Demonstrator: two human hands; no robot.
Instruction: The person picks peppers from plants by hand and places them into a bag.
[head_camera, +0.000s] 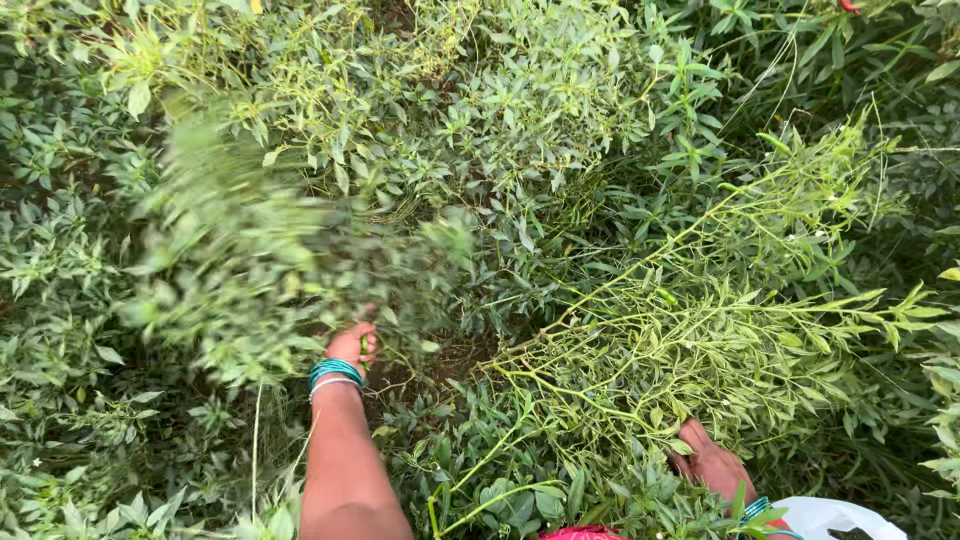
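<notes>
Left hand (350, 345) reaches into a blurred leafy branch (250, 270), fingers hidden so grip cannot be told; right hand (712, 462) closes around pale stems (640, 400) low down; best parting foliage gently.

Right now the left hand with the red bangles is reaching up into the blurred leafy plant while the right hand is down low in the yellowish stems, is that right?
Not quite: the bangles on the left wrist are teal green with a pale one below, not red. The head view shows this. The rest holds: the left hand reaches up into the blurred leafy plant, and the right hand is low among the yellowish stems.
</notes>
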